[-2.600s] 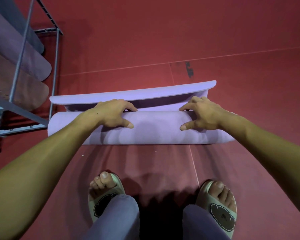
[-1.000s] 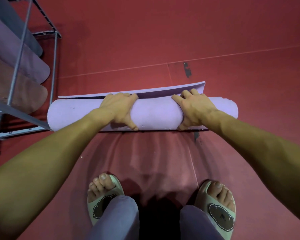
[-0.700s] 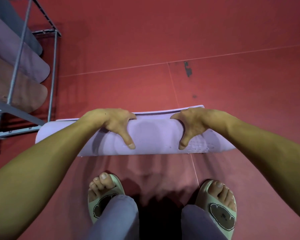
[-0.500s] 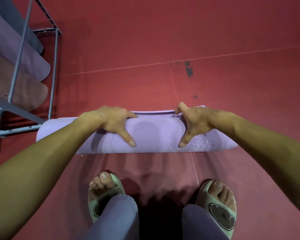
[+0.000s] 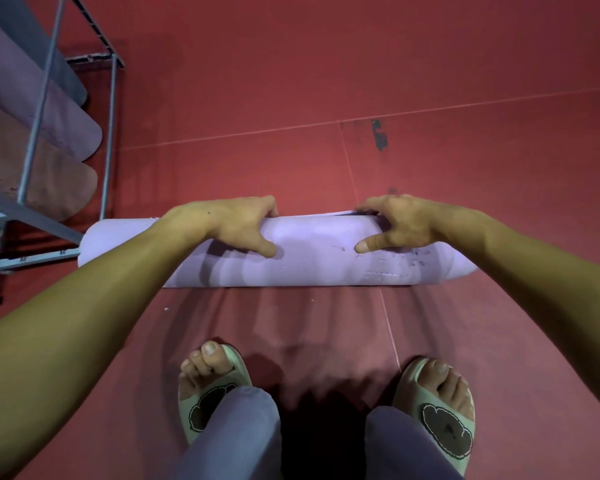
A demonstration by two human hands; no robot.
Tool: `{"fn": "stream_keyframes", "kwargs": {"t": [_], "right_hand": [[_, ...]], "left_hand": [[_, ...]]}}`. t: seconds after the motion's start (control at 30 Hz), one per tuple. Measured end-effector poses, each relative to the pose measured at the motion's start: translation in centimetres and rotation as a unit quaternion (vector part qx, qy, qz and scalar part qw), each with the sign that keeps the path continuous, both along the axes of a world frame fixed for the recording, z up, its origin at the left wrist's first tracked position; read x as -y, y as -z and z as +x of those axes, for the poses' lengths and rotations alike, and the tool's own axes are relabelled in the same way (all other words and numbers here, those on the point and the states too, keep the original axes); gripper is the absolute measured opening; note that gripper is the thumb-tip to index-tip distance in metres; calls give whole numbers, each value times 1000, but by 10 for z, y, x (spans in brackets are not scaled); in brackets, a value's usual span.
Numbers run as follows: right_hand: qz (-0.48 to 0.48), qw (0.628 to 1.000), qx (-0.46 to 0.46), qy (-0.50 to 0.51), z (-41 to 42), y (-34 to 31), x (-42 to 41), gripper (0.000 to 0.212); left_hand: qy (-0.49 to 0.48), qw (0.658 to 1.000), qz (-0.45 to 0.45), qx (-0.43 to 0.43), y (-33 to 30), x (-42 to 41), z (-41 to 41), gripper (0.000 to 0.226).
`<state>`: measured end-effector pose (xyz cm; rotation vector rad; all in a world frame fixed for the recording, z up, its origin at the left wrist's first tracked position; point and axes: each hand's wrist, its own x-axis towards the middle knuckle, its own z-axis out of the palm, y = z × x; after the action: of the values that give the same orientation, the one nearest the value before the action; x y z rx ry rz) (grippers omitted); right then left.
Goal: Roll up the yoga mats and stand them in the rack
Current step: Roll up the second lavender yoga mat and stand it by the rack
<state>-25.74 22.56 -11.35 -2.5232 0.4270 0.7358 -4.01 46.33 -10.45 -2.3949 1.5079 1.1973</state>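
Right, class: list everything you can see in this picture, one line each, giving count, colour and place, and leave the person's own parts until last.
mat: one, lilac, rolled up, lying across the floor in front of the feet.
rack: one, grey metal, upper left, its foot beside the mat's left end.
stored mats: at least three, grey, purple and brown, in the rack.
floor: red, with thin seam lines and a dark mark upper right.
slippers: two, pale green with a dark patch, on the feet at the bottom.
trousers: purple-grey, bottom centre.
left hand: gripping the mat left of centre, thumb on the near side.
right hand: gripping the mat right of centre, thumb on the near side.
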Motion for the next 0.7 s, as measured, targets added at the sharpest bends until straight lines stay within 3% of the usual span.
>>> {"fn": "stream_keyframes", "kwargs": {"t": [0.1, 0.27, 0.4, 0.47, 0.53, 0.7], "right_hand": [[-26, 999, -24, 28, -4, 4, 1, 79], [-71, 997, 1, 22, -11, 9, -5, 87], [-103, 991, 15, 80, -18, 6, -14, 102], [-123, 987, 18, 102, -26, 7, -21, 109], [-151, 981, 35, 114, -34, 11, -30, 103], [-186, 971, 77, 127, -47, 18, -49, 98]], "left_hand": [[-52, 998, 24, -30, 3, 2, 2, 62], [-57, 997, 39, -18, 1, 24, 7, 91], [-45, 996, 62, -36, 8, 34, 11, 116], [-12, 995, 86, -46, 8, 37, 9, 110], [5, 993, 103, -53, 9, 39, 5, 93], [13, 997, 69, -26, 12, 30, -8, 94]]}}
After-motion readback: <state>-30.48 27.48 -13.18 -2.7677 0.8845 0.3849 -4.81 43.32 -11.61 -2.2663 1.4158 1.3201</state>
